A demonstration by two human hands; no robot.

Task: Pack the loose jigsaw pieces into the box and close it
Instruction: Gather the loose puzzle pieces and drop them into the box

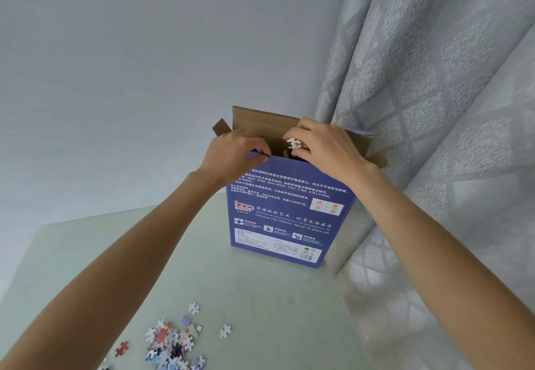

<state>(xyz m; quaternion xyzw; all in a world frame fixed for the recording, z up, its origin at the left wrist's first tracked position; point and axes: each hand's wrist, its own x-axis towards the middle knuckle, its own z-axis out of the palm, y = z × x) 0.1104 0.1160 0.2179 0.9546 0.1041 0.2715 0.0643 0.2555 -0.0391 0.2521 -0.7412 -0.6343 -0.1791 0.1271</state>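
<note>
A tall blue jigsaw box [285,216] stands upright on the pale green table [86,253], its brown top flaps [260,122] open. My left hand [231,152] pinches the box's front top edge at the left corner. Over the opening, my right hand [324,146] holds jigsaw pieces [294,143], white backs showing between the curled fingers. A pile of loose jigsaw pieces [170,343] lies on the table near the bottom of the view, with a few stray ones around it.
A grey patterned curtain [434,109] hangs right behind and beside the box, touching its right side. A plain pale wall [115,65] fills the left and back. The table's far edge runs just left of the box.
</note>
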